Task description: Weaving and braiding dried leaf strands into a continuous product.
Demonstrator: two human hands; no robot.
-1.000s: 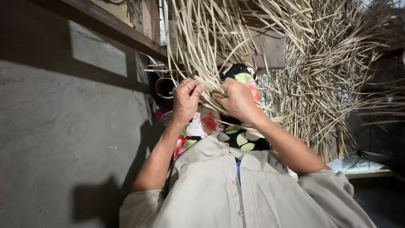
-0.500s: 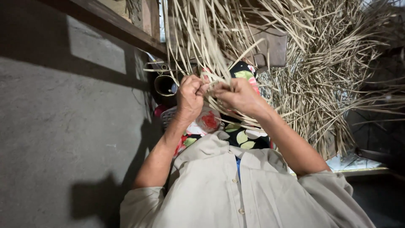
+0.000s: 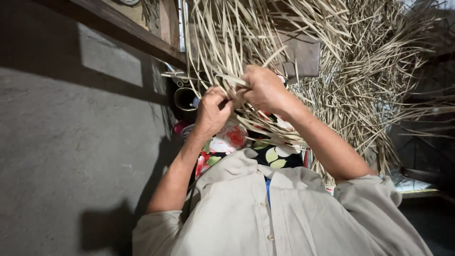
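A big mass of long pale dried leaf strips (image 3: 360, 80) fans out over my lap and the floor ahead. My left hand (image 3: 212, 110) is closed on a few strips near the woven part. Just right of it and a little higher, my right hand (image 3: 263, 88) pinches one strip (image 3: 232, 79) and holds it across toward the left. The woven edge (image 3: 277, 135) lies under my right forearm. A flowered cloth (image 3: 227, 140) covers my knees below the hands.
A dark round metal can (image 3: 185, 98) stands on the floor just left of my hands. A wooden beam (image 3: 128, 29) and post (image 3: 169, 21) run along the top left. Grey concrete floor (image 3: 71, 156) fills the left side.
My right hand has risen and moved forward with a strip pinched in it. The left hand has stayed almost in place, still closed on strips.
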